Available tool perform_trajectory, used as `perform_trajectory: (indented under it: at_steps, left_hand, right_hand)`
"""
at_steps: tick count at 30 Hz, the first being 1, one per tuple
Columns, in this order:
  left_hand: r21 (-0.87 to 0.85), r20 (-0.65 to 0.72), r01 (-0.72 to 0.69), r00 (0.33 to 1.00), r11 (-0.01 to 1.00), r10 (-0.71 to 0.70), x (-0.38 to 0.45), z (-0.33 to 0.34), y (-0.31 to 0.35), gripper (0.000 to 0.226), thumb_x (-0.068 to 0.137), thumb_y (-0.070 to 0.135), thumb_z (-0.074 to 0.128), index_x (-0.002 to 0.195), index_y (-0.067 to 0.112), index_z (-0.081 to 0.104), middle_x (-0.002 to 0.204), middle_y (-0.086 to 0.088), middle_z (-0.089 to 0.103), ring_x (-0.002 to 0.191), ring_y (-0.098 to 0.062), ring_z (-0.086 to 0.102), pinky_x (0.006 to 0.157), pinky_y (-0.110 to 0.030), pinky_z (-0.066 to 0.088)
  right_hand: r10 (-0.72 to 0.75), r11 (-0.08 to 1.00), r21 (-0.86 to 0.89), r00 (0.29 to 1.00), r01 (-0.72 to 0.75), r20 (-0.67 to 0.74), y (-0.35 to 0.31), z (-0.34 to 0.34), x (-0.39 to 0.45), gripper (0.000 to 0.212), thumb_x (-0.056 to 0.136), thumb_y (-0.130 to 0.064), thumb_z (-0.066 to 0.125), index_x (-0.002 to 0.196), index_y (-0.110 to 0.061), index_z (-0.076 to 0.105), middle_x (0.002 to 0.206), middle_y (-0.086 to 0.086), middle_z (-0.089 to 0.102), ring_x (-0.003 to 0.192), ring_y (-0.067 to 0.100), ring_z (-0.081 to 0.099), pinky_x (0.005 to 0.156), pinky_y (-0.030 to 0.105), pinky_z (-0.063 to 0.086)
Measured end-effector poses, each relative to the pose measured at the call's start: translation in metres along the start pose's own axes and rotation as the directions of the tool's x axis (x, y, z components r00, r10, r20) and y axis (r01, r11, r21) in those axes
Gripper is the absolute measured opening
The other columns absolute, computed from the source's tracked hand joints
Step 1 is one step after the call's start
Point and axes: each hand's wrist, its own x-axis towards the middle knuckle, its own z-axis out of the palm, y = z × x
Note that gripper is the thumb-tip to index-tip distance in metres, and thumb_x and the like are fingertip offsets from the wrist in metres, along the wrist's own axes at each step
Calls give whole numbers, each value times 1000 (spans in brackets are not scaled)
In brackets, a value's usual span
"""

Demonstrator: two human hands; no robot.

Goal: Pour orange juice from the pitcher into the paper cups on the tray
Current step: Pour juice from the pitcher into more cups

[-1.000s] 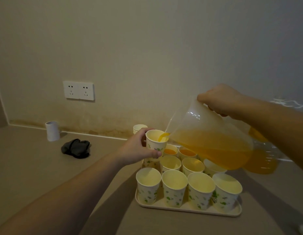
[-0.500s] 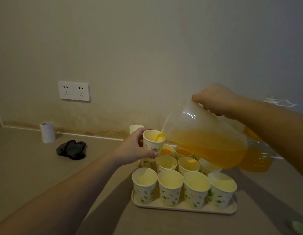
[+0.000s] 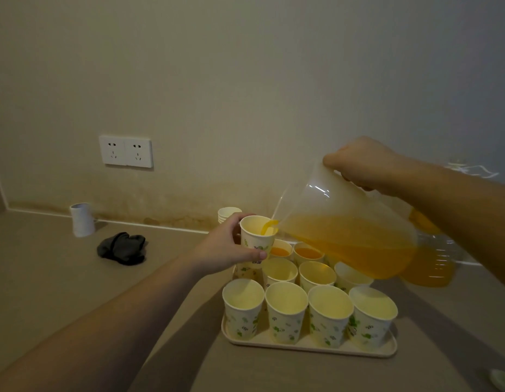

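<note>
Your right hand (image 3: 364, 162) has its grip wrapped around the handle at the top rear of the clear pitcher (image 3: 344, 236), which is tipped toward nine o'clock so a thin ribbon of orange juice (image 3: 267, 226) falls from the spout into the paper cup (image 3: 257, 239) your left hand (image 3: 226, 247) holds, fingers and thumb curled around its wall, lifted above the tray's far left corner. Judge the pitcher as heavy and sloshy: it looks roughly half full, so the weight shifts as you tilt, and the handle is the only sound hold. The cup is light, thin and easily crushed; hold it mid-wall with gentle pressure, since a squeeze would push the juice over the rim once it fills. The tray (image 3: 310, 349) sits on the bench (image 3: 47, 278) at about five o'clock from the held cup. Counting cups: four stand in the near row, at least three in the middle row, and two juice-filled ones (image 3: 308, 253) show in the far row, with more possibly hidden under the pitcher, so the total is uncertain. A small stack of spare cups (image 3: 228, 213) stands by the wall at twelve o'clock. Also present: one large juice bottle (image 3: 435, 264) behind the pitcher at three o'clock, one dark cloth (image 3: 122, 248) and one white roll (image 3: 81, 220) at nine o'clock.
</note>
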Motion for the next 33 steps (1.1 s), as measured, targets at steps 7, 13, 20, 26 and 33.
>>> perform_trajectory:
  at_steps: [7, 13, 20, 26, 33]
  left_hand:
    - [-7, -6, 2, 1000, 1000, -2, 0, 1, -1, 83, 71, 29, 94, 136, 41, 44, 120, 19, 62, 107, 0, 61, 73, -15, 56]
    - [-2, -10, -4, 1000, 1000, 4, 2, 1, -2, 80, 71, 27, 94, 133, 42, 45, 121, 18, 63, 107, -1, 62, 75, -17, 57]
    - [-2, -9, -1, 1000, 1000, 1, 4, 2, -4, 83, 70, 25, 95, 137, 38, 48, 120, 16, 65, 106, -1, 64, 80, -21, 59]
    - [7, 10, -3, 1000, 1000, 3, 5, 2, -3, 81, 70, 27, 94, 135, 40, 48, 123, 15, 64, 112, -6, 63, 87, -29, 60]
    - [14, 12, -3, 1000, 1000, 3, 4, 4, -3, 80, 71, 28, 94, 133, 43, 46, 122, 18, 62, 111, -5, 62, 83, -24, 58]
  right_hand:
    - [-15, 1000, 10, 1000, 15, 17, -1, 1, -1, 26, 84, -21, 58, 63, -10, 46, 64, 14, 44, 45, 20, 32, 51, 27, 25]
    - [-18, 1000, 8, 1000, 18, 19, -2, 2, -3, 25, 85, -20, 57, 65, -9, 47, 65, 14, 44, 46, 20, 33, 51, 26, 25]
    - [-19, 1000, 1, 1000, 19, 11, -2, 3, -3, 29, 84, -21, 58, 60, -12, 45, 63, 13, 44, 45, 20, 32, 51, 27, 25]
    - [-13, 1000, 8, 1000, 13, 8, -1, 2, -2, 27, 82, -20, 58, 60, -12, 45, 63, 14, 43, 46, 20, 31, 52, 27, 24]
    - [-6, 1000, -18, 1000, 6, 5, 0, 3, -2, 27, 83, -20, 59, 61, -10, 47, 62, 14, 44, 46, 22, 34, 51, 27, 26]
